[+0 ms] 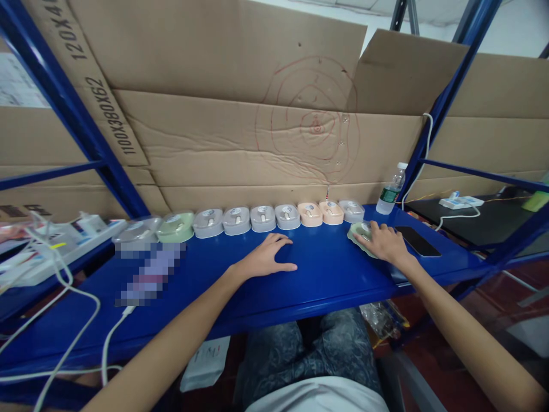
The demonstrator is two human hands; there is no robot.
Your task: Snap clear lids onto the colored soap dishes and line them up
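A row of small lidded containers runs along the back of the blue shelf: a green one (175, 227) at the left, several grey ones (237, 220), two peach ones (310, 214) and another grey one (351, 211) at the right end. My right hand (385, 240) rests on a green scalloped container (359, 236) in front of that end, its fingers bent over the right side. My left hand (271, 256) hovers over the middle of the shelf, thumb and fingers apart, holding nothing.
A water bottle (390, 190) stands at the back right, with a black phone (417, 241) near my right hand. White cables (68, 286) and a power strip (68, 252) lie at the left. Cardboard (206, 131) rises behind the shelf (300, 292).
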